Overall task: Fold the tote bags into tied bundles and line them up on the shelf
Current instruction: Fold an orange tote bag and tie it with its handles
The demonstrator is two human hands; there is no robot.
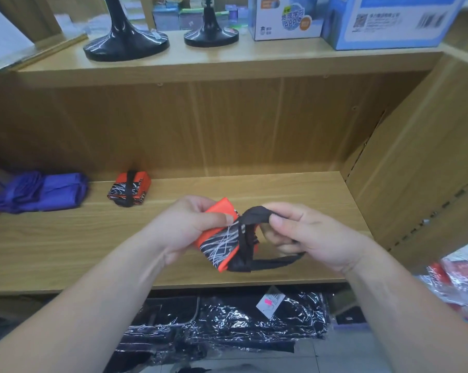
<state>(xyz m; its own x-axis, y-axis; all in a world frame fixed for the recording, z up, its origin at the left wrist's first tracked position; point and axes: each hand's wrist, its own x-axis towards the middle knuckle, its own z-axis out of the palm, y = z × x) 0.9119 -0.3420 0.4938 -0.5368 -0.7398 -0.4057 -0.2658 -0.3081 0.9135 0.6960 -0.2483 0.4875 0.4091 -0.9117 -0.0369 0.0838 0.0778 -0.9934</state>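
Left hand [192, 227] grips the folded orange tote [222, 247] just above the shelf [66, 238]. Right hand [313, 238] pinches its black strap [255, 214] in curled fingers. Looks half-wrapped round the bundle, bit blurry tho.

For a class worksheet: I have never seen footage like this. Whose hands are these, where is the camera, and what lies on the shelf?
There is no machine here, only a person's two bare hands. The single picture comes from a camera worn on their head, looking down. The left hand grips a folded orange bag, and the right hand pinches its black strap. On the wooden shelf beyond lie a tied orange bundle and, left of it, a purple bag.
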